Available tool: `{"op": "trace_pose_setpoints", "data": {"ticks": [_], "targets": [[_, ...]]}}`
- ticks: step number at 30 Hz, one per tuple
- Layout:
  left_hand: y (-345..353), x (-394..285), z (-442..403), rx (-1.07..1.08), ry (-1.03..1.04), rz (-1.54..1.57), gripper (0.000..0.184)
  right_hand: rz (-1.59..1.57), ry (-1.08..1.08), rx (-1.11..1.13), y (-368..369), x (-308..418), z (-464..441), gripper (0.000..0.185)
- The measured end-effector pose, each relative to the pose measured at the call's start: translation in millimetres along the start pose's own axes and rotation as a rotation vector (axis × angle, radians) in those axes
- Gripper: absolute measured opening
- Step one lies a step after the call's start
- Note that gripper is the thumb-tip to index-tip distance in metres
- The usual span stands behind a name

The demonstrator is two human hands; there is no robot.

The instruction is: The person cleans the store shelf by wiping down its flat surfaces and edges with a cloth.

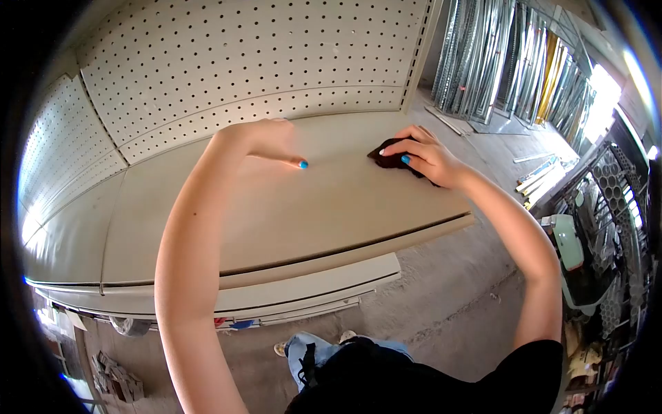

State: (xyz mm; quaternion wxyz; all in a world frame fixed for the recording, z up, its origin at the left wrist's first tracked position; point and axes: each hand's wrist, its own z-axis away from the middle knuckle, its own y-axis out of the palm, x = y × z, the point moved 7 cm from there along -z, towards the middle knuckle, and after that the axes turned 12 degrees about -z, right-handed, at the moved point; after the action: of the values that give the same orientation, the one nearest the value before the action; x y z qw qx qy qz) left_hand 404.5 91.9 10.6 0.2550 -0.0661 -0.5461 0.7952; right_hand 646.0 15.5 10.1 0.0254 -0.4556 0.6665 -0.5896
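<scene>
Just the one cam here, worn on the head — it looks forward and down past the wearer's black shirt at the bottom edge. It sits pretty close over the shelf, which fills the middle, with the pegboard up top, and the lens is super wide — curved dark edges, floor showing below and right.

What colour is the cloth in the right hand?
Very dark brown, nearly black; the cloth shows in the head view.
</scene>
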Motion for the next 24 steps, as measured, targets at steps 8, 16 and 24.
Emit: {"op": "trace_pose_setpoints", "data": {"ticks": [8, 16, 24], "targets": [[5, 7, -5, -0.056, 0.010, 0.078, 0.092, -0.124, -0.096, 0.020, -8, 3, 3, 0.037], [5, 7, -9, -0.047, 0.019, 0.041, 0.097, 0.007, -0.070, -0.075, -10, -62, -50, 0.032], [2, 5, -11, -0.053, 0.025, 0.006, 0.095, -0.022, -0.142, -0.081, -12, -78, -78, 0.035]]}}
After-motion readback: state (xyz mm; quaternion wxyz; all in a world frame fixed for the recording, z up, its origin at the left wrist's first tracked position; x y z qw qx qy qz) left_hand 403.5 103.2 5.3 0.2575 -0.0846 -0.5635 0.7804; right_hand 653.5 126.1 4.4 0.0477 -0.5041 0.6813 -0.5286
